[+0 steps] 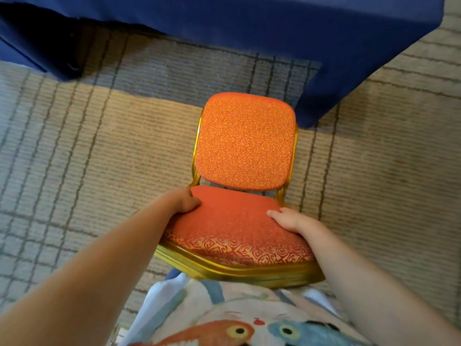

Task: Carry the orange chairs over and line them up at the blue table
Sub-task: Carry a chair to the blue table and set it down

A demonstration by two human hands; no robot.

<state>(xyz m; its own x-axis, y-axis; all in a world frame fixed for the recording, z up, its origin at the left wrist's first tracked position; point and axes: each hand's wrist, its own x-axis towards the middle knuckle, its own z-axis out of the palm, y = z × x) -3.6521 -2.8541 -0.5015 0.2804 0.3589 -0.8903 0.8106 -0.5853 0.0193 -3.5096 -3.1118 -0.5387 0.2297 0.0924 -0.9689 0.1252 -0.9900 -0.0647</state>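
Orange chair [245, 143], legs hidden, left hand [183, 201] and right hand [291, 221] gripping seat sides, fingers [193, 203] curled

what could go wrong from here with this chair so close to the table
1. The orange chair has its backrest right by the draped corner of the blue tablecloth; pushing on could snag the cloth.
2. Its seat faces away from that cloth, so it may end up backwards unless turned.
3. The left hand and right hand grip only the seat's side edges, so it might slip.
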